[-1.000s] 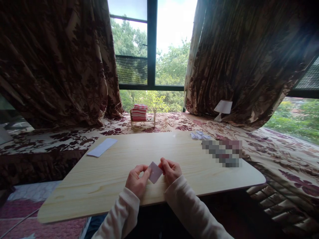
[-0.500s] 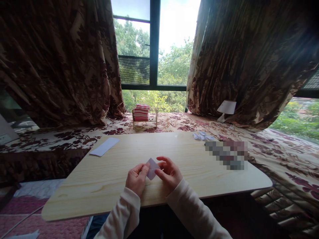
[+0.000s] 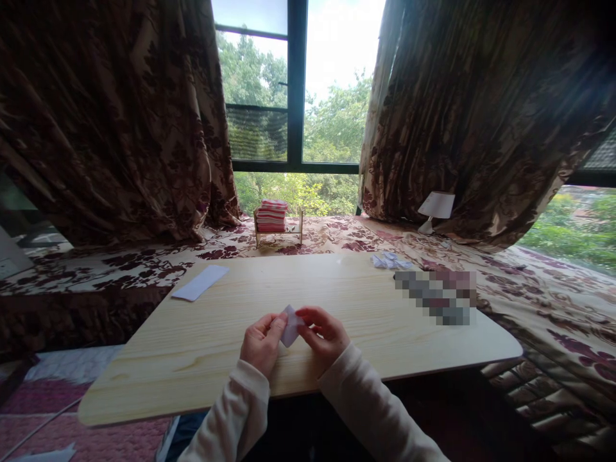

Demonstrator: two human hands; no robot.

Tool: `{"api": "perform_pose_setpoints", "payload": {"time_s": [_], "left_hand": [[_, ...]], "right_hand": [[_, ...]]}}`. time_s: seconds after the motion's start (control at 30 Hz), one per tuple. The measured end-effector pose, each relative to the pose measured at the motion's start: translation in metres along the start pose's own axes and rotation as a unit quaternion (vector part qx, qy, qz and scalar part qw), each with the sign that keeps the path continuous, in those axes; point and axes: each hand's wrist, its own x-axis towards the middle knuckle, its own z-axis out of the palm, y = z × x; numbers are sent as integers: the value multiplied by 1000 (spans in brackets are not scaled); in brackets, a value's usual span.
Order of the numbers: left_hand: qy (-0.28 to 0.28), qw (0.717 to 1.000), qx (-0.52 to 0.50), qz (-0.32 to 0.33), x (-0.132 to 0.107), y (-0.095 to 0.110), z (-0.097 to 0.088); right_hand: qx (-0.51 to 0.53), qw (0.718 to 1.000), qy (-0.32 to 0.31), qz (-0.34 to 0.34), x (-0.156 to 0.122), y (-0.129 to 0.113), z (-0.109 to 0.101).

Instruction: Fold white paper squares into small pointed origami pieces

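Observation:
A small piece of folded white paper (image 3: 289,328) is held over the near middle of the pale wooden table (image 3: 202,346). My left hand (image 3: 261,341) pinches its left side between thumb and fingers. On the paper's right side, the thumb and index finger of my right hand (image 3: 323,333) close on the edge. The paper stands diamond-shaped, one corner up; its right corner is hidden by my right fingers.
A flat white paper strip (image 3: 201,283) lies at the table's far left. Several folded white paper pieces (image 3: 391,260) sit at the far right edge, near a blurred-out patch. Beyond are a small rack with folded striped cloths (image 3: 272,216) and a white lamp (image 3: 436,206).
My right index finger has come down from a raised position onto the paper's right edge. The left hand keeps its pinch. The view has shifted slightly.

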Motion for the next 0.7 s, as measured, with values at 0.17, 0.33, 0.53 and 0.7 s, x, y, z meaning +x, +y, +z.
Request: {"api": "perform_pose_setpoints", "payload": {"time_s": [0.17, 0.33, 0.53, 0.7], "left_hand": [[-2, 1000, 28, 12, -1, 1, 0], [-8, 998, 53, 20, -3, 3, 0], [-28, 995, 85, 35, -4, 5, 0], [-43, 993, 97, 50, -3, 4, 1]], "right_hand": [[-28, 999, 20, -6, 0, -1, -1], [-46, 999, 6, -13, 1, 1, -4], [-45, 999, -16, -19, 2, 0, -6], [-35, 999, 0, -25, 2, 0, -5]]}}
